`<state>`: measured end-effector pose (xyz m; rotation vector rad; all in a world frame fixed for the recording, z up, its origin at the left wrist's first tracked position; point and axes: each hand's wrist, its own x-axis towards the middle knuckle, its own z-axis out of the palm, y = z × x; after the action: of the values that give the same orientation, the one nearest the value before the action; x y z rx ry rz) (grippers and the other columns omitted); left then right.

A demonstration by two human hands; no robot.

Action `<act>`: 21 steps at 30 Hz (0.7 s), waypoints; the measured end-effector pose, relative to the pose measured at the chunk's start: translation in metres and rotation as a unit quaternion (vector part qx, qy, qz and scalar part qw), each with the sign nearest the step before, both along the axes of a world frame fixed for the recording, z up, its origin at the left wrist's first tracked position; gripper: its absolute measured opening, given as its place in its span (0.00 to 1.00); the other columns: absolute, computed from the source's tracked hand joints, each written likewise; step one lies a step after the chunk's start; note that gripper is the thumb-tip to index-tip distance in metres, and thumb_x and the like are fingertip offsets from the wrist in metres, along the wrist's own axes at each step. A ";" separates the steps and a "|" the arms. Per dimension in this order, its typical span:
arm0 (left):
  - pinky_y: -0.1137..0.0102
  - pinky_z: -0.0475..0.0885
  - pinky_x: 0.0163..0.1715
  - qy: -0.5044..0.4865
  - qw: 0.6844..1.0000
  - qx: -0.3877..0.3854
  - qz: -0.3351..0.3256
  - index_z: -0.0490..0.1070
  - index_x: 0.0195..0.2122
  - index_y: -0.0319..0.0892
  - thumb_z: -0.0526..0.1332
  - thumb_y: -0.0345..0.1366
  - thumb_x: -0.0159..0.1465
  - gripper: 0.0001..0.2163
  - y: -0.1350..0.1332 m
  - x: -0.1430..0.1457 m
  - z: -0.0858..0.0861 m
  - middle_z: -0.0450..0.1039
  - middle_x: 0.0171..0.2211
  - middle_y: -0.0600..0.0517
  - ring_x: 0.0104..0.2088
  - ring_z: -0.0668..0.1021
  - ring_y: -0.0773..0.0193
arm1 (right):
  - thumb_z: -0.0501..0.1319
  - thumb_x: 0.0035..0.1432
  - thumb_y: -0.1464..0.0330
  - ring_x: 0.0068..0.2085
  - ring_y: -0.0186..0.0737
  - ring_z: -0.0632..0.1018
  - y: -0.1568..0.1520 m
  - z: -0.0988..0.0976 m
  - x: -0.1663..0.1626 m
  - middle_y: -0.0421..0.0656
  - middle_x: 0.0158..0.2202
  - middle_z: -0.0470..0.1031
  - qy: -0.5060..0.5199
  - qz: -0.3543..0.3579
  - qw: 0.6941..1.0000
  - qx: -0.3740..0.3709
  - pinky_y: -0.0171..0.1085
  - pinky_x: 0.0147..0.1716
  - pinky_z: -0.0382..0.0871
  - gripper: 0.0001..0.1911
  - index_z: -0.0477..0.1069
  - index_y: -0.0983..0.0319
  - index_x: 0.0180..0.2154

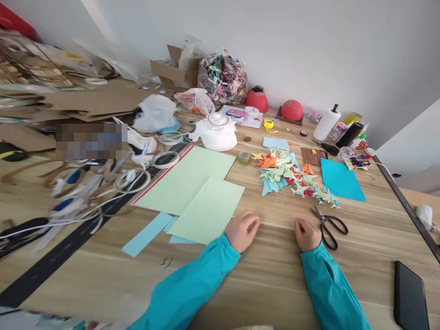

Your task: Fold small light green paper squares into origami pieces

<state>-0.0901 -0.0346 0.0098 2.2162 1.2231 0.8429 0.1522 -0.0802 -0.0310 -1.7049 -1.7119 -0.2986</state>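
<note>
My left hand (pixel 242 231) rests on the wooden table with its fingers curled into a loose fist, and nothing shows in it. It lies at the near right corner of a pale green paper sheet (pixel 209 211). My right hand (pixel 307 235) is closed in the same way, knuckles down on the wood, with nothing visible inside. Just right of it lie black-handled scissors (pixel 330 227), blades pointing away. Beyond both hands spreads a pile of folded paper cranes (pixel 280 172) in green, orange, blue and red. Light blue paper strips (pixel 147 234) stick out from under the green sheets.
Bright blue paper (pixel 343 179) lies right of the cranes. A black phone (pixel 410 295) is at the near right. Farther back stand a white paper roll (pixel 326 124), a red pincushion (pixel 292 110) and a stuffed clear bag (pixel 223 78). Tape rolls (pixel 165 159) and cables clutter the left.
</note>
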 end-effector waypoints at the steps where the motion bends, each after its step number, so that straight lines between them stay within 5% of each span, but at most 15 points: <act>1: 0.69 0.69 0.32 0.052 0.998 0.003 0.036 0.70 0.33 0.40 0.52 0.33 0.59 0.08 0.008 -0.009 0.004 0.70 0.32 0.46 0.30 0.73 0.63 | 0.56 0.56 0.66 0.21 0.31 0.74 0.000 0.000 0.000 0.42 0.21 0.76 0.003 0.003 1.000 -0.005 0.28 0.23 0.62 0.12 0.75 0.63 0.27; 5: 0.58 0.67 0.37 0.300 0.934 -0.042 0.191 0.70 0.38 0.37 0.57 0.40 0.53 0.15 0.034 -0.043 0.017 0.67 0.40 0.38 0.41 0.70 0.46 | 0.55 0.57 0.65 0.22 0.33 0.75 0.000 0.001 -0.001 0.42 0.20 0.76 0.005 0.016 1.000 -0.017 0.29 0.22 0.61 0.13 0.75 0.63 0.26; 8: 0.56 0.67 0.34 0.369 0.891 -0.120 0.236 0.68 0.41 0.36 0.56 0.46 0.52 0.20 0.040 -0.052 0.019 0.65 0.41 0.36 0.43 0.67 0.41 | 0.54 0.57 0.65 0.21 0.32 0.74 0.000 0.000 -0.002 0.41 0.20 0.75 0.009 0.006 1.000 -0.021 0.29 0.21 0.59 0.14 0.75 0.62 0.25; 13: 0.58 0.66 0.34 0.390 0.874 -0.151 0.247 0.66 0.43 0.36 0.55 0.47 0.51 0.23 0.042 -0.044 0.018 0.64 0.42 0.34 0.44 0.67 0.41 | 0.54 0.57 0.64 0.21 0.31 0.73 0.000 0.000 -0.002 0.40 0.20 0.74 0.007 0.001 0.999 -0.041 0.29 0.21 0.57 0.15 0.74 0.61 0.25; 21: 0.62 0.66 0.32 0.431 0.865 -0.181 0.185 0.61 0.47 0.32 0.54 0.33 0.52 0.20 0.051 -0.046 0.025 0.72 0.36 0.34 0.37 0.75 0.47 | 0.52 0.58 0.65 0.23 0.31 0.73 0.001 0.001 -0.003 0.40 0.19 0.73 0.001 0.019 0.998 -0.056 0.29 0.22 0.54 0.16 0.74 0.61 0.24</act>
<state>-0.1356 0.0160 0.0348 2.0858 2.0436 -0.3528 0.1487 -0.0796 -0.0302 -1.7499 -1.7871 -0.1868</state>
